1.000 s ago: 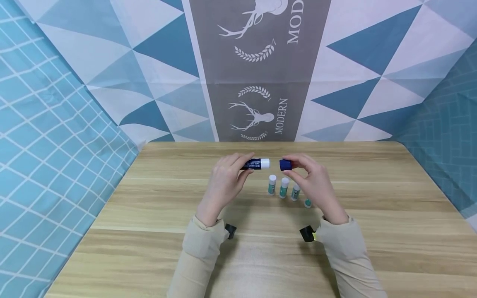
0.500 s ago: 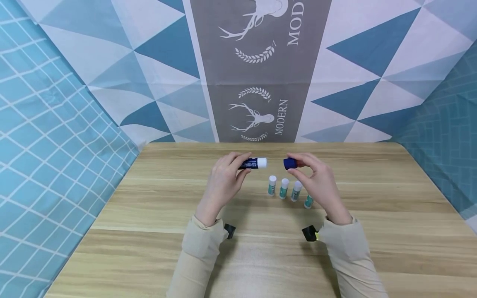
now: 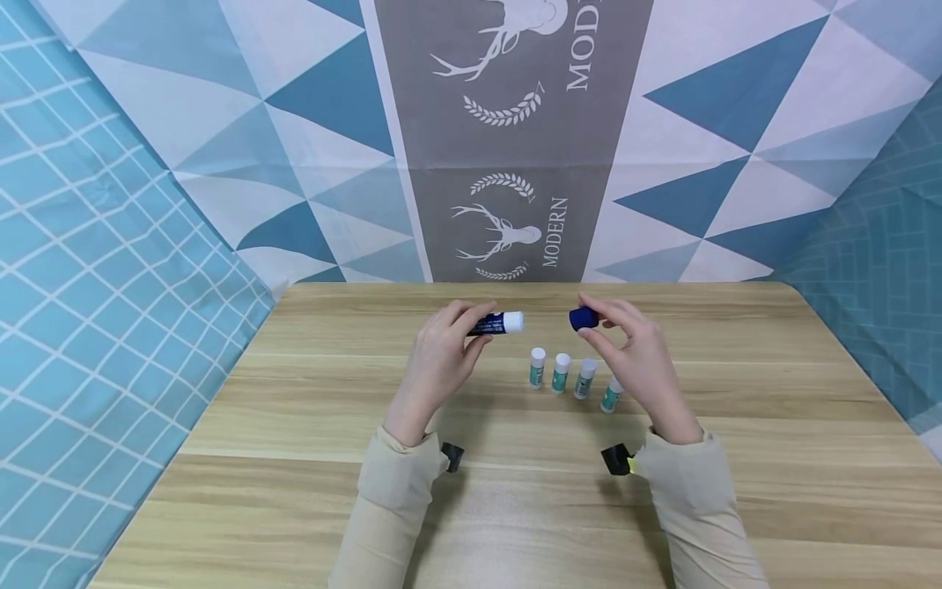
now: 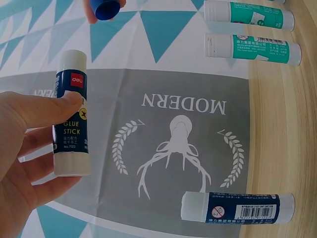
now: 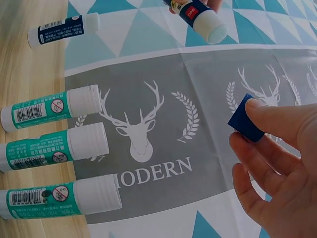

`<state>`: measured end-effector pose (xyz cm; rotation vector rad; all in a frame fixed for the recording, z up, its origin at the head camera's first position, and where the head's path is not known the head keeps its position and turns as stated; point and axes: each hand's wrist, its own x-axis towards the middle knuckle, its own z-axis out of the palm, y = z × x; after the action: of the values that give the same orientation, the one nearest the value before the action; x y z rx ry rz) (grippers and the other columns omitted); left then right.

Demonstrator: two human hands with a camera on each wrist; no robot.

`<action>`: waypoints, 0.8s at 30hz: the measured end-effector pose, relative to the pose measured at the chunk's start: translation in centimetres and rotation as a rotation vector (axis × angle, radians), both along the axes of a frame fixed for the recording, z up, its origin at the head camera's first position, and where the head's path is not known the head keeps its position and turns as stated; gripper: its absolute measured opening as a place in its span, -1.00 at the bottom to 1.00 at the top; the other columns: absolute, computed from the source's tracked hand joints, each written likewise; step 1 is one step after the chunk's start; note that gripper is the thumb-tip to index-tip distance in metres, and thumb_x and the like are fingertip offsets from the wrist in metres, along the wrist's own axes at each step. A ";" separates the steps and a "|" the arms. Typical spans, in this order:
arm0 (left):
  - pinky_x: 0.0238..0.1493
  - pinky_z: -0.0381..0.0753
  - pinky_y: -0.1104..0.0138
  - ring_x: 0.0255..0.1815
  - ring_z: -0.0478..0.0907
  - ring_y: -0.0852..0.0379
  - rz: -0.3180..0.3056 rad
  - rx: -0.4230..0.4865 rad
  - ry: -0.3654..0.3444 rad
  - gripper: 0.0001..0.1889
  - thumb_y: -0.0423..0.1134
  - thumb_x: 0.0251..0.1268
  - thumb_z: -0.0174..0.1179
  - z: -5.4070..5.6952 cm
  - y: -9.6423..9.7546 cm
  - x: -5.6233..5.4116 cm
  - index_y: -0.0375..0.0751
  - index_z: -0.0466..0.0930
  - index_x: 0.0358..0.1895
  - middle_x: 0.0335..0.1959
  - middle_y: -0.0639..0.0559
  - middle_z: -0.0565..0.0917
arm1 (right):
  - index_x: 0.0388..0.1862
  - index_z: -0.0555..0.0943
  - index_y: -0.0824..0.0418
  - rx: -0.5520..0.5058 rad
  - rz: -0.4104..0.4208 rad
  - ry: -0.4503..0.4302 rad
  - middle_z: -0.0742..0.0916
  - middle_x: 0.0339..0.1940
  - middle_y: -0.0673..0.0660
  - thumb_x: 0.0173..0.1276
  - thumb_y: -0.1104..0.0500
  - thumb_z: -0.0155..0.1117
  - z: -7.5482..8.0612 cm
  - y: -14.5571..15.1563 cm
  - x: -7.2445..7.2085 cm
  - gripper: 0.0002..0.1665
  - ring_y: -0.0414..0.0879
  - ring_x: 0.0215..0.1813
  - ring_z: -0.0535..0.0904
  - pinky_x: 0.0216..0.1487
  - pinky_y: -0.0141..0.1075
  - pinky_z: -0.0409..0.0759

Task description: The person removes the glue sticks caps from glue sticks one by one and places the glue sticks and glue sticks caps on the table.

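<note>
My left hand [image 3: 436, 356] holds a navy glue stick [image 4: 71, 131] between thumb and fingers, its white end pointing toward the right hand. It lies roughly level above the table in the head view. Across a gap, my right hand [image 3: 643, 360] pinches a dark blue cap [image 5: 246, 119] between thumb and fingertips. Below the hands, several green-labelled glue sticks [image 3: 561, 374] with white caps stand in a slanting row. The rightmost glue stick [image 3: 612, 395] is partly covered by the right hand. Both wrist views also show another navy-labelled glue stick [image 4: 237, 207] [image 5: 63, 29], apart from the green ones.
The wooden table [image 3: 294, 491] reaches back to a grey, white and blue patterned cloth [image 3: 515, 147]. A blue checked cloth [image 3: 88, 286] hangs along the left side. Small black pieces [image 3: 616, 460] stick out at both cuffs.
My right hand has moved right with the cap, widening the gap to the glue stick. The left hand has shifted slightly left. More of the rightmost standing glue stick shows.
</note>
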<state>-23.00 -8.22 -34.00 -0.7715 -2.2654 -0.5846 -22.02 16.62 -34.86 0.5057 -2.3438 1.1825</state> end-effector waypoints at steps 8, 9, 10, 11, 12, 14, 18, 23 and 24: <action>-0.16 0.54 0.25 -0.17 0.55 0.07 -0.009 0.015 -0.025 -0.55 -0.37 -0.01 0.33 0.1 -0.2 0.0 -0.15 0.53 0.05 -0.15 -0.02 0.60 | 0.14 0.50 0.17 0.026 -0.029 -0.004 0.63 -0.01 0.16 0.17 0.25 0.28 0.1 0.2 0.1 -0.49 -0.02 -0.09 0.53 -0.36 -0.53 0.44; -0.17 0.55 0.26 -0.18 0.55 0.07 -0.009 0.019 -0.027 -0.56 -0.37 0.00 0.32 0.1 -0.3 0.0 -0.15 0.53 0.05 -0.15 -0.02 0.60 | 0.14 0.49 0.17 0.029 -0.034 -0.006 0.63 -0.01 0.17 0.17 0.25 0.28 0.1 0.2 0.1 -0.49 -0.02 -0.09 0.53 -0.36 -0.52 0.44; -0.18 0.55 0.27 -0.18 0.55 0.08 -0.013 0.022 -0.030 -0.56 -0.36 0.01 0.32 0.1 -0.3 -0.1 -0.15 0.53 0.05 -0.15 -0.02 0.60 | 0.14 0.49 0.17 0.030 -0.038 -0.009 0.63 0.00 0.17 0.17 0.25 0.29 0.1 0.2 0.1 -0.49 -0.01 -0.09 0.53 -0.36 -0.51 0.44; -0.19 0.55 0.27 -0.18 0.55 0.08 -0.015 0.026 -0.034 -0.56 -0.36 0.01 0.31 0.0 -0.3 -0.1 -0.15 0.53 0.05 -0.15 -0.02 0.60 | 0.14 0.49 0.16 0.033 -0.041 -0.013 0.63 0.00 0.16 0.17 0.25 0.29 0.1 0.2 0.1 -0.49 -0.01 -0.09 0.52 -0.38 -0.50 0.44; -0.19 0.55 0.28 -0.19 0.55 0.08 -0.018 0.030 -0.038 -0.57 -0.36 0.02 0.31 0.0 -0.3 -0.1 -0.14 0.53 0.05 -0.15 -0.02 0.59 | 0.14 0.49 0.17 0.034 -0.042 -0.015 0.63 0.00 0.17 0.17 0.25 0.29 0.1 0.2 0.0 -0.49 -0.01 -0.08 0.52 -0.38 -0.49 0.44; -0.19 0.55 0.28 -0.19 0.55 0.09 -0.023 0.039 -0.048 -0.57 -0.36 0.03 0.30 0.0 -0.2 -0.2 -0.14 0.53 0.05 -0.15 -0.02 0.59 | 0.14 0.49 0.16 0.037 -0.045 -0.020 0.63 0.01 0.17 0.17 0.25 0.28 0.1 0.3 0.0 -0.50 0.00 -0.08 0.52 -0.43 -0.47 0.45; -0.15 0.55 0.26 -0.18 0.55 0.08 -0.025 0.058 -0.068 -0.60 -0.37 0.05 0.28 -0.1 -0.2 -0.3 -0.15 0.52 0.04 -0.15 -0.03 0.57 | 0.12 0.50 0.17 0.038 -0.053 -0.023 0.63 -0.01 0.18 0.18 0.24 0.27 0.1 0.5 0.0 -0.52 0.01 -0.09 0.52 -0.51 -0.44 0.44; -0.16 0.56 0.26 -0.18 0.55 0.08 -0.023 0.073 -0.081 -0.62 -0.34 0.10 0.25 -0.2 -0.3 -0.4 -0.18 0.52 0.04 -0.15 -0.04 0.55 | 0.11 0.51 0.17 0.036 -0.075 -0.038 0.63 -0.03 0.19 0.20 0.23 0.26 0.0 0.8 -0.1 -0.55 0.05 -0.09 0.50 -0.55 -0.44 0.42; -0.16 0.57 0.26 -0.18 0.55 0.08 -0.021 0.075 -0.086 -0.62 -0.33 0.10 0.25 -0.3 -0.3 -0.4 -0.18 0.51 0.04 -0.16 -0.04 0.54 | 0.11 0.51 0.17 0.036 -0.078 -0.042 0.63 -0.04 0.19 0.20 0.22 0.26 0.0 0.9 -0.1 -0.55 0.06 -0.09 0.50 -0.55 -0.44 0.42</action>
<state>-23.40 -8.55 -34.25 -0.7476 -2.3017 -0.7208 -22.11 17.53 -34.87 0.4017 -2.4013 1.1278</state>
